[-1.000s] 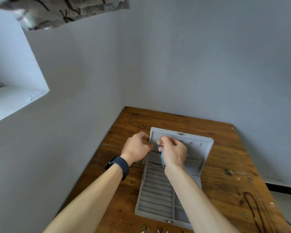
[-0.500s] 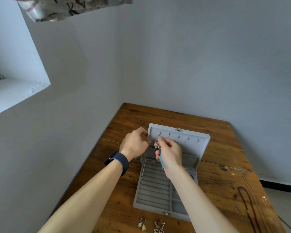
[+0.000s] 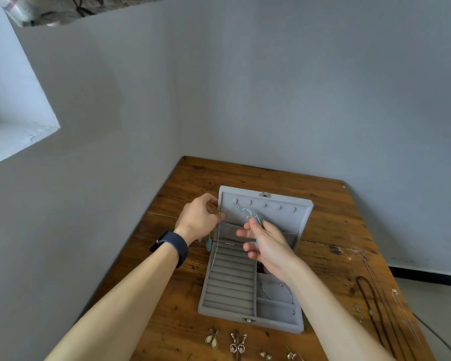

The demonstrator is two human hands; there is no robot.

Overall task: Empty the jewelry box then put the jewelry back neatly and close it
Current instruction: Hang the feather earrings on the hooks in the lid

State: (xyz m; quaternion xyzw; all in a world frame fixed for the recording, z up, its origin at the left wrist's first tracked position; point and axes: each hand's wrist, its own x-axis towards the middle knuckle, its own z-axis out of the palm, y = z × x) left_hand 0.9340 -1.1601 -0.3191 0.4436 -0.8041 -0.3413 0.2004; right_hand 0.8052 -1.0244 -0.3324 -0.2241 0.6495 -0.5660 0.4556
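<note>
At centre left of the frame, the left hand [image 3: 199, 217] is curling its fingers round the left edge of the lid [image 3: 301, 220], most likely steadying it upright so the hooks are staying reachable. Turquoise drops [image 3: 208, 243] are dangling beneath that hand, probably a matching earring waiting its turn. The grey jewelry box [image 3: 271, 326] is sitting open at lower centre on the wooden table [image 3: 336, 230]. A turquoise earring [image 3: 248, 212] is hanging from a hook in the lid. The right hand [image 3: 267, 246] is reaching up to it with fingers loosely spread, forefinger touching its lower end; I cannot tell whether it is pinching. More earrings [image 3: 211, 340] are lying at the bottom edge and necklaces [image 3: 375, 303] at lower right, seemingly awaiting return.
</note>
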